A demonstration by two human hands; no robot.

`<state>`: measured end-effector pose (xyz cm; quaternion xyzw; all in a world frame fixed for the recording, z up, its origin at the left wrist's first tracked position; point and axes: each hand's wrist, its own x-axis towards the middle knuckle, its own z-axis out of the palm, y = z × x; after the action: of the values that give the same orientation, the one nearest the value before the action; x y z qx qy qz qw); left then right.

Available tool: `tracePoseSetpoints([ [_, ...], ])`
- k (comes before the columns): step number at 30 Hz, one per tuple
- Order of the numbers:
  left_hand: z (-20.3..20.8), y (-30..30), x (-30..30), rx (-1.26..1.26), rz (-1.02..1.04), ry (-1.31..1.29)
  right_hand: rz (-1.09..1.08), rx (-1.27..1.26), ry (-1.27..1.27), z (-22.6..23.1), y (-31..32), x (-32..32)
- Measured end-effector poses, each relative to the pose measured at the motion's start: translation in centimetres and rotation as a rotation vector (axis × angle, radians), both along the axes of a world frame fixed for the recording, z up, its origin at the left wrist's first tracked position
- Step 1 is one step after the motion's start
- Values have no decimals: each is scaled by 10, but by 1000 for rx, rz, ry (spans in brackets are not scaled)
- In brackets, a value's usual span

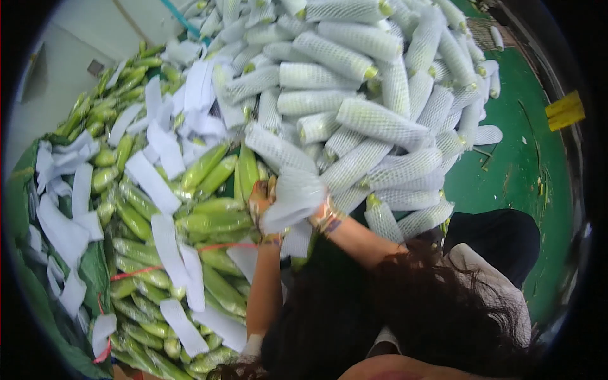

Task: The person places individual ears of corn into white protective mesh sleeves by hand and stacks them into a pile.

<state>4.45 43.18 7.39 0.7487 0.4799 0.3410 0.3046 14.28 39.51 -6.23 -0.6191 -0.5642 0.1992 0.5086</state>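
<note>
Left hand [261, 199]: closed around the lower end of a foam net sleeve [292, 197]; fingers curled, no gap visible.
Right hand [323, 214]: mostly hidden behind the sleeve; grips its 4 o'clock side, how tightly I cannot tell.
Sleeve: at frame centre, between both hands; long axis runs 8 to 2 o'clock, open mouth not visible.
Corn inside: cannot tell, the mesh hides it.
Nearest bare ear [247, 170]: just at 11 o'clock of the left hand, long axis 6 to 12 o'clock; left hand is nearer.
Bare corn pile [209, 221]: 9 o'clock side, with loose flat sleeves [152, 183] on top.
Sleeved corn heap [354, 95]: 12 to 2 o'clock.
Green floor [525, 177]: 3 o'clock.
</note>
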Motion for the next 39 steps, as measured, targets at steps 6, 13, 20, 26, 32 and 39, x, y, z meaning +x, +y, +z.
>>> tracePoseSetpoints([
  [6,-56,-5,-14,-628,286,-1027,-137,-216,770,90,40,-15],
  [13,-71,42,10,-538,166,-1422,85,-446,-227,129,63,8],
  [20,74,152,59,-114,-230,-742,12,-309,-695,205,104,143],
  [26,-22,108,-61,-179,92,298,505,-774,-521,202,49,31],
  [32,-36,63,-66,-87,185,591,-8,-864,-531,22,-2,-23],
  [39,-18,51,-85,-897,188,-434,6,-368,311,121,-17,2],
])
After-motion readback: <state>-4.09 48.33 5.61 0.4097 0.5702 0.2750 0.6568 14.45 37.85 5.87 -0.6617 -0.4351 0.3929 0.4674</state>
